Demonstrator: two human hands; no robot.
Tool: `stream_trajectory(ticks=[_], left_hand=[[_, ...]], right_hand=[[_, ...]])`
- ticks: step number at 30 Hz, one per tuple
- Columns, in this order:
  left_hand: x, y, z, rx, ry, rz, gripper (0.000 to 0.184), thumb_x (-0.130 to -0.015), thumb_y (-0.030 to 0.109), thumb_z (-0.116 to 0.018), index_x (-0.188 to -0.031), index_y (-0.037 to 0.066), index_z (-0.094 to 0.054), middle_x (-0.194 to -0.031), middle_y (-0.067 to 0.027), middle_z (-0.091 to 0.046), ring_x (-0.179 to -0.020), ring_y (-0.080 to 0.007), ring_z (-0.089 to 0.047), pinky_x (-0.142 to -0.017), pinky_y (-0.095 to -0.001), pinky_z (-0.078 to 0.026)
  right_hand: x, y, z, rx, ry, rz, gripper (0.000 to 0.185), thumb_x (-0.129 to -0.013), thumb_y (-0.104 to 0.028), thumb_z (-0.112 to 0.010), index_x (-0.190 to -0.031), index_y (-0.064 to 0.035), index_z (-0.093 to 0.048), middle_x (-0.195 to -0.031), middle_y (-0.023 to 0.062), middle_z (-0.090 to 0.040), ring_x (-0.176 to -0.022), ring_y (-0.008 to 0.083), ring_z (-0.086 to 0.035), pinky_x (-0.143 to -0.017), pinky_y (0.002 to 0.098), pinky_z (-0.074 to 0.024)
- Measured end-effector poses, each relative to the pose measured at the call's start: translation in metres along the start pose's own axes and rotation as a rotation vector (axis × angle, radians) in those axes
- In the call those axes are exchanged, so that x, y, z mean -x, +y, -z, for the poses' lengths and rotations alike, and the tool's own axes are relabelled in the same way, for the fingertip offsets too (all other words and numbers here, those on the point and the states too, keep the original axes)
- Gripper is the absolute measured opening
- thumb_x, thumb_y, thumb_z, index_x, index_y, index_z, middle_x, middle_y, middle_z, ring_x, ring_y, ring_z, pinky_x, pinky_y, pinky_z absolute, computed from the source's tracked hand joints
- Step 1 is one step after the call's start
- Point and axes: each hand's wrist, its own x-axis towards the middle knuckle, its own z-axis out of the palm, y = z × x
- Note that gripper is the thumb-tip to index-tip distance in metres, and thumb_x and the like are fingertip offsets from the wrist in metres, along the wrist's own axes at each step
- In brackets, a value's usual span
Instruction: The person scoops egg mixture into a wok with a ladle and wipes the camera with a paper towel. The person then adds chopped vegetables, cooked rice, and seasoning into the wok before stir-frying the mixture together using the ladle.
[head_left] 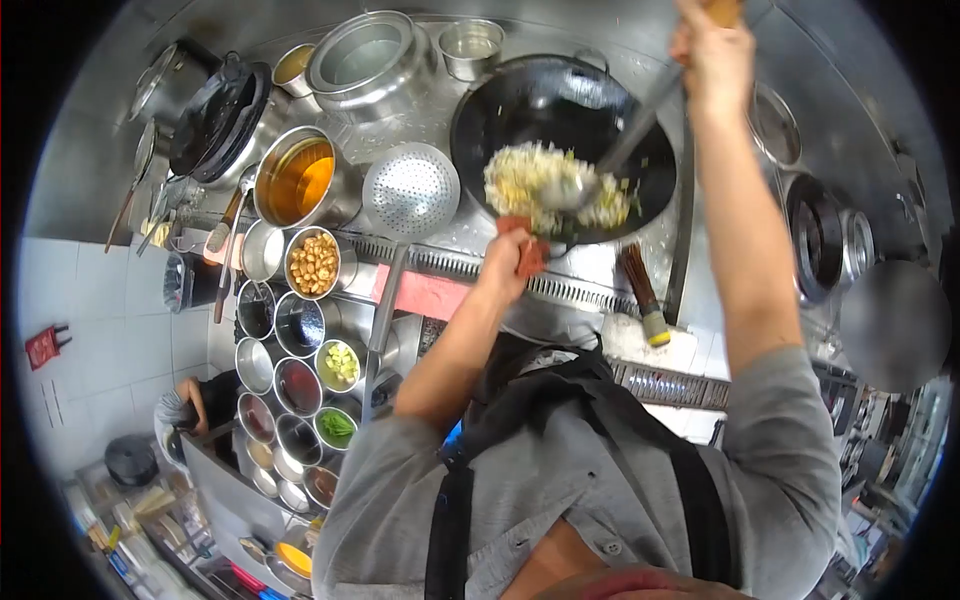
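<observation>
A black wok (545, 95) sits on the steel stove with what looks like fried rice (520, 175) in its near part, mixed with yellow and green bits. My right hand (715, 60) is closed round the upper handle of a long ladle (640, 125). Its bowl lies in the rice, slightly blurred. At the wok's near rim, my left hand (505, 265) grips a folded red cloth (522, 240). The cloth hides whatever part of the wok it covers.
Left of the wok lies a perforated strainer (411, 190), with an oil pot (300, 180) beyond it. Several ingredient tins stand further left, including peanut-like pieces (313, 264). A bristle brush (645, 295) rests near the stove's front edge. Another person (190, 410) is at lower left.
</observation>
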Motion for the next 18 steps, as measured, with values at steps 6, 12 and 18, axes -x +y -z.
stream_trajectory(ticks=[6,12,18], left_hand=[[0.065,-0.059,0.068,-0.136,0.036,0.000,0.039,-0.074,0.006,-0.050,-0.112,0.016,-0.047,-0.073,-0.0099,-0.057,-0.056,-0.0209,-0.055,-0.047,-0.0367,-0.046],[0.049,0.008,-0.002,-0.050,-0.018,-0.177,0.023,-0.085,0.011,-0.049,-0.107,0.015,-0.050,-0.070,-0.0071,-0.056,-0.059,-0.0175,-0.055,-0.048,-0.0331,-0.046],[0.041,-0.038,0.025,-0.101,-0.027,-0.159,0.031,-0.078,0.006,-0.049,-0.107,0.015,-0.048,-0.067,-0.0071,-0.053,-0.053,-0.0174,-0.053,-0.043,-0.0334,-0.042]], right_hand=[[0.013,-0.050,0.020,-0.102,0.090,0.221,0.024,-0.083,-0.014,-0.070,-0.071,-0.0101,-0.049,-0.053,-0.0006,-0.050,-0.039,0.0110,-0.045,-0.038,0.0244,-0.0365],[0.063,-0.079,-0.001,0.191,0.122,-0.034,0.025,-0.083,-0.015,-0.069,-0.071,-0.0125,-0.047,-0.051,-0.0034,-0.046,-0.038,0.0094,-0.043,-0.037,0.0245,-0.0354],[0.056,0.002,-0.001,-0.122,0.094,0.111,0.021,-0.079,-0.011,-0.075,-0.074,-0.0080,-0.055,-0.056,0.0020,-0.055,-0.044,0.0106,-0.051,-0.043,0.0245,-0.0398]])
